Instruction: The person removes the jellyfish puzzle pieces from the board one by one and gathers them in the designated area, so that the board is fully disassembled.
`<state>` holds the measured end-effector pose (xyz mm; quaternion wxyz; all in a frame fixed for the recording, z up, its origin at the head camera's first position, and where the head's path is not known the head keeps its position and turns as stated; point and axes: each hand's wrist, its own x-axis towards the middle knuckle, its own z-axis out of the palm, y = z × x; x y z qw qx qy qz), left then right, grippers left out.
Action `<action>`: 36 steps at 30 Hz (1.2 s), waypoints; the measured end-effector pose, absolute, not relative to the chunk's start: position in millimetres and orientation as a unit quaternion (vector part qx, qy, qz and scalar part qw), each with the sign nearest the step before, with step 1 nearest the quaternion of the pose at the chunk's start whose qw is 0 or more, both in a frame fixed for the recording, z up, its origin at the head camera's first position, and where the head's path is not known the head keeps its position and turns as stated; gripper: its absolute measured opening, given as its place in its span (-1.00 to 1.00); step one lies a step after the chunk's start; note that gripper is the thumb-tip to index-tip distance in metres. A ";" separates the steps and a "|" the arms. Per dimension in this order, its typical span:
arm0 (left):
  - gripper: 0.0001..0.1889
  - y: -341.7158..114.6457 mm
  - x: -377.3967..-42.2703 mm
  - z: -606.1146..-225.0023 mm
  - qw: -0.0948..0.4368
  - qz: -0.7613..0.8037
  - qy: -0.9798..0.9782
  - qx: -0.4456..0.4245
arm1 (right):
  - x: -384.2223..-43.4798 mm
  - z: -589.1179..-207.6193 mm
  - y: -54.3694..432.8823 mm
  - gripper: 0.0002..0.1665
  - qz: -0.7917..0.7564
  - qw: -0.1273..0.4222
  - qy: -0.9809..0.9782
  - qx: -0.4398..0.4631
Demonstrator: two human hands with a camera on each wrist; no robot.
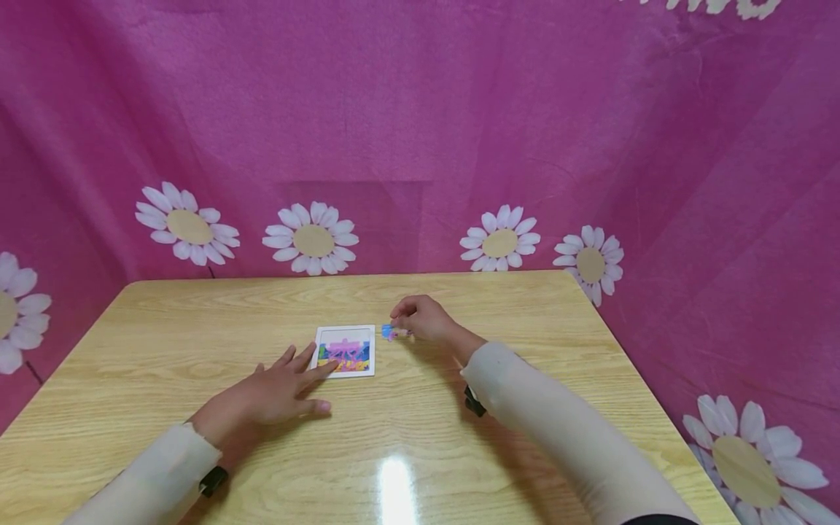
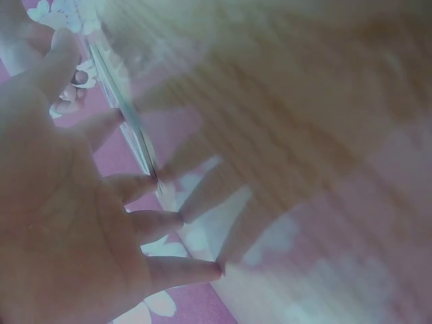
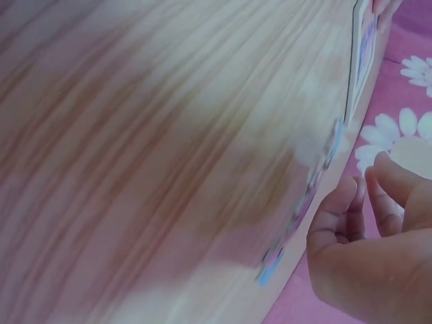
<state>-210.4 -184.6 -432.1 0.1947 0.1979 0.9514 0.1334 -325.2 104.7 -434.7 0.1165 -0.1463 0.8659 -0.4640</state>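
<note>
A small white-bordered jigsaw puzzle (image 1: 371,352) lies flat on the table, partly filled with a pink, blue and yellow picture; its upper part is pale and bare. My left hand (image 1: 278,390) has its fingers stretched out, the foremost touching the puzzle's left and lower side. From the left wrist, the spread fingers of that hand (image 2: 67,196) reach toward the tabletop. Just right of the puzzle, my right hand (image 1: 425,319) hovers with bent fingers over loose puzzle pieces (image 1: 388,332). Seen from the right wrist, those pieces (image 3: 297,212) lie apart from the fingertips, and no piece shows between thumb and fingers.
The wooden table (image 1: 492,437) has a glossy top with a bright light reflection near its front. Behind and beside it hangs a pink cloth (image 1: 367,109) printed with white daisies.
</note>
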 end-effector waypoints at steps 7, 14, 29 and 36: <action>-0.13 -184.1 -209.7 -430.5 0.193 0.130 0.951 0.202 | -319.3 -432.3 87.1 -0.85 -0.490 0.136 0.846 -0.160; -0.13 -184.2 -210.0 -431.3 0.193 0.126 0.951 0.205 | -315.7 -436.0 69.4 -0.87 -0.494 0.151 0.839 -0.173; -0.14 -184.5 -211.6 -434.1 0.191 0.115 0.953 0.206 | -306.9 -443.4 32.6 -0.87 -0.500 0.166 0.831 -0.179; -0.15 -184.6 -210.6 -432.4 0.184 0.116 0.953 0.212 | -301.9 -442.5 23.5 -0.94 -0.474 0.159 0.845 -0.189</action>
